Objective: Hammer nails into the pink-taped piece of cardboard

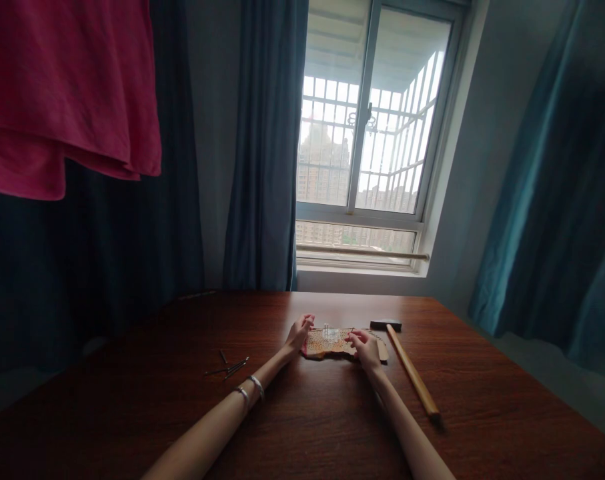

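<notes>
On the table lies a wooden board (pixel 319 345) with a ragged front edge and a surface full of small holes or dots. Two thin nails (pixel 326 329) stand upright near its back edge. My left hand (pixel 300 332) is at the board's left end, its fingers curled together; whatever they hold, if anything, is too small to make out. Over the right part of the board is my right hand (pixel 363 345), fingertips drawn into a pinch. Something thin and dark shows at those fingertips, too small to name.
A hammer (pixel 411 370) with a wooden handle and black head lies right of my right hand. Several loose nails (pixel 235 367) are scattered left of my left forearm. The brown table (pixel 302 427) reaches toward a window (pixel 365 133). Pink cloth (pixel 72 93) hangs at upper left.
</notes>
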Demonstrator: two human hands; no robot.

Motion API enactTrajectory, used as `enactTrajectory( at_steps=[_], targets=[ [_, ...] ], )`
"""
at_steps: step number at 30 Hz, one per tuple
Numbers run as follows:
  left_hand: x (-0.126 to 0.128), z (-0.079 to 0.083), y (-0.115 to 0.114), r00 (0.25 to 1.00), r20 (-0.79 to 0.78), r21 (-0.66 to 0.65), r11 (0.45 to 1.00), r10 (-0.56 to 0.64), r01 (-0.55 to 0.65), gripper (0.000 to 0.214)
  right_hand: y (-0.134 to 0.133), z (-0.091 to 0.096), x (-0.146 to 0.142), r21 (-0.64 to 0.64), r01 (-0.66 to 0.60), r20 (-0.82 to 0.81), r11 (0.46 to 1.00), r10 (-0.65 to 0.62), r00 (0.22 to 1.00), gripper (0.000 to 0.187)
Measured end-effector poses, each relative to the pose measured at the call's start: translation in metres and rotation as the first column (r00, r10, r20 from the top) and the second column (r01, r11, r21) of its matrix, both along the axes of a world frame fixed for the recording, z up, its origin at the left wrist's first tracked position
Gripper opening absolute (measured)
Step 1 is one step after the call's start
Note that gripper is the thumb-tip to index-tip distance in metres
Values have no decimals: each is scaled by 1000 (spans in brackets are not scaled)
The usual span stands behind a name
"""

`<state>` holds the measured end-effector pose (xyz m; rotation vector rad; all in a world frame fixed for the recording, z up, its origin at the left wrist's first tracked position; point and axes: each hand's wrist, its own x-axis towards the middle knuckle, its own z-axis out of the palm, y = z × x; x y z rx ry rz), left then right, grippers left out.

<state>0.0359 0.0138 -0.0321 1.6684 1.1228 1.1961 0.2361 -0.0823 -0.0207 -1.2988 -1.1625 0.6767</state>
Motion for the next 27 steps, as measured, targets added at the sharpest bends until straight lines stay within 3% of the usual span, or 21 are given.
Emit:
enactTrajectory(
  at_steps=[4, 10, 17, 27],
  targets=[
    [9, -1, 2, 999, -25, 64, 997, -40, 42, 60, 2, -4, 3, 50, 36, 116, 998, -41, 992, 30],
    [18, -12, 2, 965, -225, 109, 981, -135, 163, 52, 5, -10, 2, 103, 38, 304, 994, -68, 950, 25],
    [17, -15, 0, 872, -490, 300, 939, 1, 167, 55, 26, -10, -3, 105, 0, 426, 994, -45, 904, 25],
    [18, -17, 0, 837, -545, 367, 912, 52, 182, 48, 64, -19, -13, 61, -45, 483, 997, 10, 876, 23]
  ],
)
